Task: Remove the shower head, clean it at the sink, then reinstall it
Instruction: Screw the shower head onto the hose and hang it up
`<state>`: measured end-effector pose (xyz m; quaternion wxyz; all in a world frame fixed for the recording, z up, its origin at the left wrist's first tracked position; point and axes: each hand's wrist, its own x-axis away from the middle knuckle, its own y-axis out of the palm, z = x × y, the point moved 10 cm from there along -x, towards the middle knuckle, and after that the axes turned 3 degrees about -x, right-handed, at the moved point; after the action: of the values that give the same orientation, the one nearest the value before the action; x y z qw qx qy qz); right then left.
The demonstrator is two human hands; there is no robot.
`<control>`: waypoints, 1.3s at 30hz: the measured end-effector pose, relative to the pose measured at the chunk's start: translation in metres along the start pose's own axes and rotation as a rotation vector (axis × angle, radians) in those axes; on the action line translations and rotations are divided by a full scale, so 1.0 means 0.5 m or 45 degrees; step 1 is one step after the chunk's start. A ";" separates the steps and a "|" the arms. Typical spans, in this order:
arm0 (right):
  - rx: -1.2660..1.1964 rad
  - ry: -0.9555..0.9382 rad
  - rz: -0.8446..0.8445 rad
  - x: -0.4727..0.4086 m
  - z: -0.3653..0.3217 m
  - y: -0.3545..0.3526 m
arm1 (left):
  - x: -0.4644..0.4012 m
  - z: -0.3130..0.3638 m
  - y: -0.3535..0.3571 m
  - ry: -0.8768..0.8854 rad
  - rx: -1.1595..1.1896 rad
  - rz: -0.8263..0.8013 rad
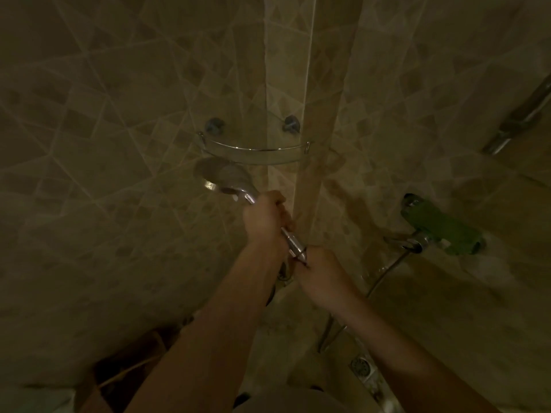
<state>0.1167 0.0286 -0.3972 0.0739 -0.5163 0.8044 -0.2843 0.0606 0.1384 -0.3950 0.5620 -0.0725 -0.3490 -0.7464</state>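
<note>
shelf point(253, 150) at 12 o'clock | left grip point(264, 217) clasps shower head point(226, 177) handle | right grip point(320, 272) pinches hose nut point(295, 244) | tap point(441, 228) at 3 o'clock

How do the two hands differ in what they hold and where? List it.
1. The left hand grips the shower head by its handle; the right hand holds the hose connector at the handle's lower end.
2. The left hand sits higher, nearer the corner shelf; the right hand sits lower, nearer the mixer tap.
Both curl round chrome parts.
</note>
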 end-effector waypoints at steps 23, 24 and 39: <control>-0.910 0.313 -0.485 0.030 0.021 0.058 | 0.021 -0.021 0.032 -0.164 0.184 -0.277; -1.087 0.398 -0.599 0.043 0.017 0.069 | 0.029 -0.018 0.053 -0.224 0.244 -0.443; -0.369 0.231 -0.117 0.002 0.054 0.035 | -0.004 -0.024 0.017 -0.204 -0.151 -0.169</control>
<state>0.1134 0.0228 -0.4286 -0.0873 -0.5301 0.8158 -0.2139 0.0725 0.1317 -0.4014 0.4763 -0.1417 -0.3521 -0.7932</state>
